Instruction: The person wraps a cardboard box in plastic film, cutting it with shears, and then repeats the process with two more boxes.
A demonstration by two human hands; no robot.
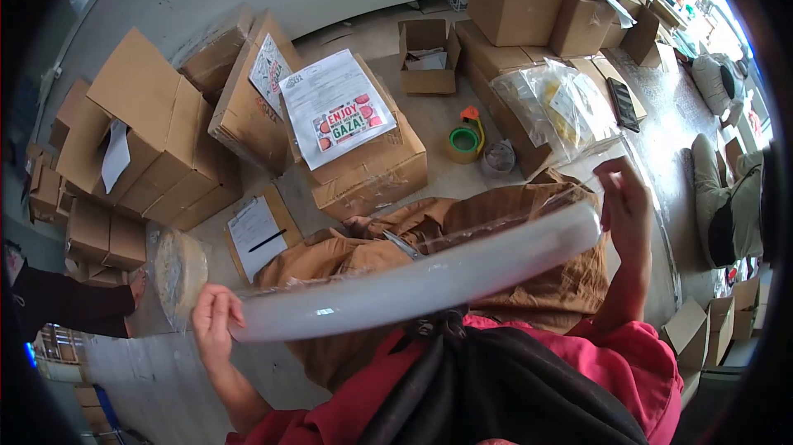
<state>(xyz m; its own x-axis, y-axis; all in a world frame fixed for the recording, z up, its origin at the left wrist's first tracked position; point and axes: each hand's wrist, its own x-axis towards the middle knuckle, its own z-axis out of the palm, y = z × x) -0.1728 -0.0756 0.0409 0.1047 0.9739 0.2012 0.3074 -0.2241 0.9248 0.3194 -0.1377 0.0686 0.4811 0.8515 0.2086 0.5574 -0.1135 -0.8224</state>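
Note:
A long roll of clear plastic film (421,288) lies across my lap, slanting up to the right. My left hand (216,319) is closed at its left end, fingertips against the film. At the other end my right hand (625,199) has its fingers curled against the roll's edge; its exact grip is partly hidden. A loose strip of film runs along the roll's far side. Metal blades, perhaps scissors (402,244), rest on my brown trousers (355,259). Beyond my knees is a taped carton (376,185) with a printed sheet (337,106) on top.
A clipboard (263,230) with paper and pen lies left of my knees. Green tape (464,141) and a clear tape roll (498,157) sit ahead. Open cartons (140,131) stand left, more (516,3) behind. A phone (623,104) lies right. A person's leg (74,300) is at left.

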